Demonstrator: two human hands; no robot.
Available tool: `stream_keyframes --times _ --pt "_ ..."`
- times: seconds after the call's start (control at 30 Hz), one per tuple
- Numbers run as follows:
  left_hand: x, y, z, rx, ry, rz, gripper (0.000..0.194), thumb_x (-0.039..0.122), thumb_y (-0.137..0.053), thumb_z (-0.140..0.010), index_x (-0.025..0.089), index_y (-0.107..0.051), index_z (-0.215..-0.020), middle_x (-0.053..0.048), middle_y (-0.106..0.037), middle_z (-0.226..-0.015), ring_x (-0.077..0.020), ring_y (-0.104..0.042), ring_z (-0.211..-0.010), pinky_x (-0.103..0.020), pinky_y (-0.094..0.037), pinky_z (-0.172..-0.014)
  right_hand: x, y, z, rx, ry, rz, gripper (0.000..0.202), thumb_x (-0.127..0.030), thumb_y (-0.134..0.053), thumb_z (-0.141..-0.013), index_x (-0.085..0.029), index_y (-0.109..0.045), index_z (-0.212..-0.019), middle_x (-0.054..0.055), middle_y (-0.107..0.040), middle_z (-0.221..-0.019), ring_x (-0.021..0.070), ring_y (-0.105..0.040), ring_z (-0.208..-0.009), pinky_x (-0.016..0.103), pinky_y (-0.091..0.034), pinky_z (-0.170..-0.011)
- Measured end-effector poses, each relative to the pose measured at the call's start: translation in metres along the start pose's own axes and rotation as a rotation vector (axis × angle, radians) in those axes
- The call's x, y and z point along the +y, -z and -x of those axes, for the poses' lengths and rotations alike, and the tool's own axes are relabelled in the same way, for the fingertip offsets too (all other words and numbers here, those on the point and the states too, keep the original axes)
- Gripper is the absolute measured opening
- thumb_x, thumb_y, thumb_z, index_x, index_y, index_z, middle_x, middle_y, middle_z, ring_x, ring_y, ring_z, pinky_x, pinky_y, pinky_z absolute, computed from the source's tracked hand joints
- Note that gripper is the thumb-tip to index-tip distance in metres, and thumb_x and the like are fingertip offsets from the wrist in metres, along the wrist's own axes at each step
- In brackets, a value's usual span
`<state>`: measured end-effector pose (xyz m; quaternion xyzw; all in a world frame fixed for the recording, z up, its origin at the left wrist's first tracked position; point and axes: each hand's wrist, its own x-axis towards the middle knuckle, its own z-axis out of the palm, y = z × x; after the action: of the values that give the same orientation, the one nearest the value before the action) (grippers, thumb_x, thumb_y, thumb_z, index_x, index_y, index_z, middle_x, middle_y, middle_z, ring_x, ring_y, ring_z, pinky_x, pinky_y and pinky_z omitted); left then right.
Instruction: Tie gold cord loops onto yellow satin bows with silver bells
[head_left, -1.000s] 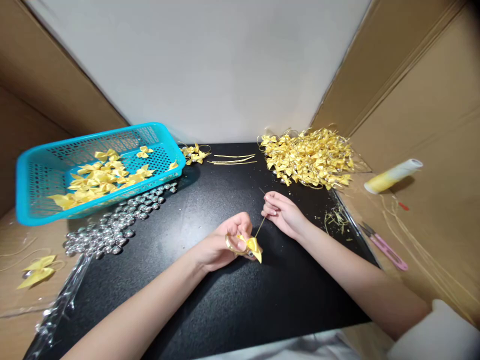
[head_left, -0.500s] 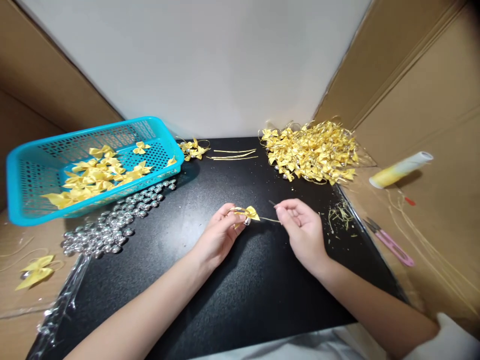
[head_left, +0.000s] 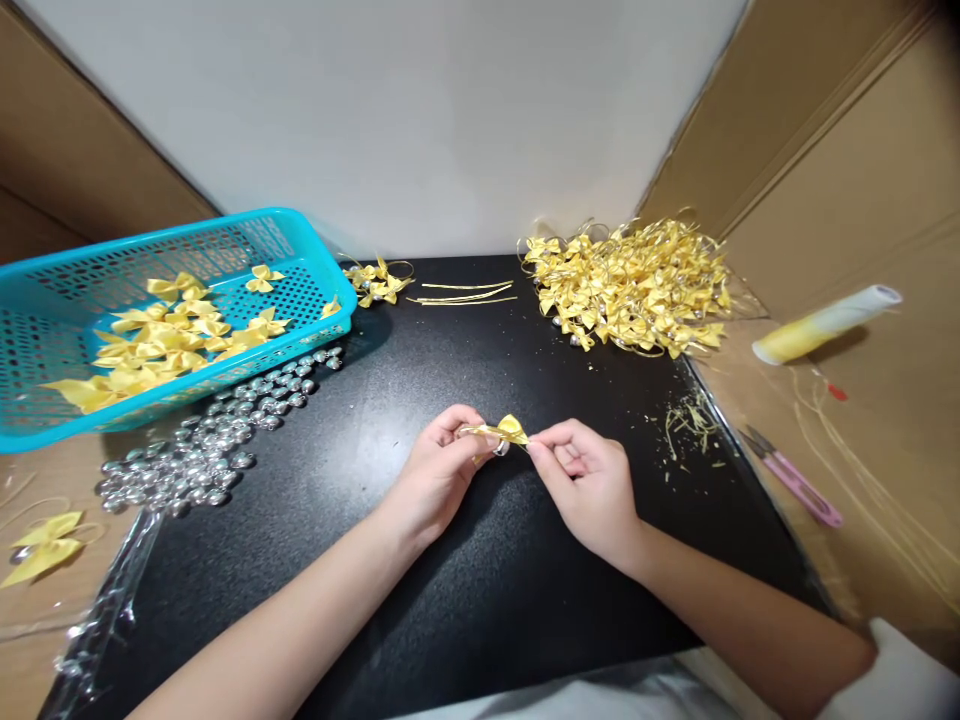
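Observation:
Over the middle of the black tabletop, my left hand (head_left: 442,465) pinches a yellow ribbon bow (head_left: 513,429) between thumb and fingers. A shiny silver bead (head_left: 501,448) hangs just under the bow, and a loop of gold cord (head_left: 477,430) runs along my left fingertips. Thumb and index finger of my right hand (head_left: 589,480) are closed at the bow's right edge, on the gold cord; its end is hidden by the fingers. Both hands are a little above the table, fingertips close together.
A turquoise basket (head_left: 330,240) of yellow bows stands left, with silver beads (head_left: 187,450) before it. A heap of finished-looking bows (head_left: 630,290) lies back right. Cut cords (head_left: 465,295) lie at the back; pink thread snips (head_left: 799,485), cord scraps (head_left: 690,425) and a tube (head_left: 825,325) are right.
My right hand has moved left along the cord, from a gap away up to the bow's edge. My left hand keeps the bow in nearly the same place. The view has shifted slightly.

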<state>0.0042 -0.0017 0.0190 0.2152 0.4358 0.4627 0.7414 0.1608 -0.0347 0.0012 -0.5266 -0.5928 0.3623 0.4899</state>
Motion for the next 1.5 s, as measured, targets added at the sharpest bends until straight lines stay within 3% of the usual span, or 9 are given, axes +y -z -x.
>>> stream_keyframes --times 0.2,0.37,0.53,0.83,1.5 --pt "-0.001 0.001 0.002 -0.011 -0.095 -0.093 0.021 0.008 -0.076 -0.052 0.018 -0.059 -0.06 0.006 -0.062 -0.054 -0.0066 -0.056 -0.055 -0.017 -0.043 -0.059 -0.001 0.001 0.0 -0.016 0.014 -0.013 0.014 -0.026 -0.059 -0.088 -0.019 -0.062 -0.076 -0.004 -0.051 -0.05 0.0063 -0.039 -0.038 0.02 -0.032 -0.038" --pt "-0.005 0.007 0.001 -0.042 -0.144 -0.158 0.022 0.011 -0.08 -0.057 0.018 -0.06 -0.062 0.004 -0.067 -0.06 -0.0096 -0.063 -0.062 -0.019 -0.048 -0.063 -0.003 0.001 -0.001 -0.031 0.035 -0.023 0.014 -0.024 -0.059 -0.088 -0.019 -0.061 -0.075 -0.006 -0.047 -0.049 0.0058 -0.036 -0.038 0.02 -0.028 -0.038" --pt "-0.007 0.012 0.001 -0.086 -0.203 -0.19 0.025 0.016 -0.085 -0.061 0.018 -0.061 -0.065 0.003 -0.068 -0.064 -0.0131 -0.069 -0.07 -0.022 -0.053 -0.068 -0.002 0.001 0.002 -0.041 0.061 -0.048 0.013 -0.02 -0.057 -0.089 -0.019 -0.058 -0.076 -0.009 -0.035 -0.048 0.0048 -0.03 -0.04 0.02 -0.023 -0.039" --pt "-0.006 0.015 0.003 -0.175 -0.306 -0.192 0.02 0.012 -0.083 -0.068 0.018 -0.064 -0.067 0.002 -0.069 -0.067 -0.0124 -0.07 -0.073 -0.02 -0.055 -0.068 0.003 0.0 0.004 -0.056 0.06 -0.083 0.012 -0.018 -0.055 -0.092 -0.019 -0.057 -0.08 -0.01 -0.034 -0.051 0.0055 -0.031 -0.042 0.019 -0.027 -0.041" --pt "-0.007 0.012 0.002 -0.152 -0.169 -0.176 0.024 0.015 -0.087 -0.064 0.018 -0.063 -0.067 0.005 -0.066 -0.064 -0.0075 -0.065 -0.067 -0.016 -0.049 -0.065 0.002 -0.001 0.001 -0.117 0.006 -0.189 0.012 -0.019 -0.056 -0.09 -0.019 -0.055 -0.078 -0.01 -0.032 -0.049 0.0052 -0.029 -0.04 0.02 -0.022 -0.041"
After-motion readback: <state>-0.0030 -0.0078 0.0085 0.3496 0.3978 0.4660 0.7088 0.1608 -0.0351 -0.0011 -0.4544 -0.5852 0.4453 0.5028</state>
